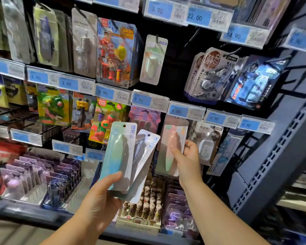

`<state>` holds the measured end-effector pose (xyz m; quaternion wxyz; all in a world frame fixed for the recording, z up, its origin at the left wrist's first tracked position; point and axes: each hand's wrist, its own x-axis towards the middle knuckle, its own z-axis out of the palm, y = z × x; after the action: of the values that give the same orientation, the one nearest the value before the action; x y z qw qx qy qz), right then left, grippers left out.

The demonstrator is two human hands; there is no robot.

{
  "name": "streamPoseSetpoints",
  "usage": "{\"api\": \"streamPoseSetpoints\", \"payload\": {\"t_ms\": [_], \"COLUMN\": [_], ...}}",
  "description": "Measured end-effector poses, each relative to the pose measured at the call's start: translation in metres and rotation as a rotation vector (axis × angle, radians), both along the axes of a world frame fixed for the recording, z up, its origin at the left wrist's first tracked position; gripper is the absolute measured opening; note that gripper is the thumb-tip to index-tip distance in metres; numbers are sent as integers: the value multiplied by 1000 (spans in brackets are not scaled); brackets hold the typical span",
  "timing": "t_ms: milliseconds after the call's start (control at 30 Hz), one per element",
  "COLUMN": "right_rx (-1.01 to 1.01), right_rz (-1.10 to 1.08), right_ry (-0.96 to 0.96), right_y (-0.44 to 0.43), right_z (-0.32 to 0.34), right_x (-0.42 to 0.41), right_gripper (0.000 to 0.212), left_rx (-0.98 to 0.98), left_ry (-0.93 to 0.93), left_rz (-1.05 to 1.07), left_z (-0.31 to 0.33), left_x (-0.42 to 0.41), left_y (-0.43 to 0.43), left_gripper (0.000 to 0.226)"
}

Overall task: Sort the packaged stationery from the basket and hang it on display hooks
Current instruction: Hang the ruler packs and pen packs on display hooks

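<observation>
Head view is giving a soft, motion-blurred picture, so most print on the packs is staying unreadable. The left hand (pixel 100 200) is gripping a fan of packs by their lower ends, thumb lying across the front. A teal pen pack (pixel 120 152) is sitting foremost, with a white pack (pixel 147 151) tilting out behind it toward the right. The fingers and the front card are covering the bottoms of the fan, so how many packs are in it is hard to tell.

Just right of that fan, the right hand (pixel 187 156) is holding a pink-and-green pen pack (pixel 163 131) upright against the display, thumb on its front and fingers curling round its right edge. The pack's top is tucking under a blue price rail (pixel 185 112), which is hiding any hook there.

Left of the left hand, a divided shelf tray (pixel 34 193) is holding rows of purple packs (pixel 60 175) standing on edge. Between the two forearms, an open card box (pixel 138 221) is holding small figure-topped pens (pixel 148 195), partly covered by the fan.
</observation>
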<state>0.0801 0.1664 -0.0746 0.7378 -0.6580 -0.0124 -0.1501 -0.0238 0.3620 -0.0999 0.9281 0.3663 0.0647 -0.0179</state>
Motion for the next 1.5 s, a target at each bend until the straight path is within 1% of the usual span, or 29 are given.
{"api": "streamPoseSetpoints", "payload": {"t_ms": [133,267,367,467,567,667,733,767,833,900,967,1000,1067,1133,1233,1333,1400,1433,1500], "right_rx": [16,-15,-44,-38,-58,-76,-173,-254,-388,-471,-524,-515,-461,-422,-373,-226,-144,-96,-21], "right_rz": [-13,-48,-64,-74,-150,-267,-369,-409,-439,-403,-277,-176,2,97,162,235,248,241,202], "right_ry": [-15,-5,-10,-12,3,65,87,79,3,-103,-162,-162,-128,-89,4,124,142,134,123], "right_y": [2,2,3,4,4,5,7,9,15,25,35,39,48,55,60,63,64,64,63], "right_z": [4,4,4,5,5,7,8,8,6,4,4,3,4,3,-1,-6,-6,-5,-6], "right_x": [0,2,5,9,13,15,12,10,2,-9,-20,-24,-33,-37,-36,-32,-33,-33,-32], "right_gripper": [32,29,30,27,31,44,50,49,41,30,20,22,33,35,14,20,10,13,19], "left_rx": [-2,7,-10,-3,-1,-13,-10,-11,-17,-17,-20,-16,5,24,41,45,26,0,-38], "left_ry": [14,-10,-37,-59,-46,-38,-40,-38,-29,-13,4,11,1,-27,-39,-64,-99,-99,-81], "left_rz": [-7,-10,-15,-24,-29,-37,-42,-38,-33,-19,1,11,22,12,-6,-9,-9,-3,23], "left_z": [0,2,2,0,-1,1,3,3,3,3,2,1,0,1,2,2,3,3,2], "left_x": [2,2,1,1,2,3,2,1,1,2,3,4,4,2,-1,-3,-3,-3,-2], "left_y": [-3,-3,-3,-3,-4,-4,-3,-2,-1,1,3,3,4,4,5,5,5,5,6], "left_gripper": [29,17,27,31,34,33,35,33,33,37,43,43,47,54,52,48,40,35,34]}}
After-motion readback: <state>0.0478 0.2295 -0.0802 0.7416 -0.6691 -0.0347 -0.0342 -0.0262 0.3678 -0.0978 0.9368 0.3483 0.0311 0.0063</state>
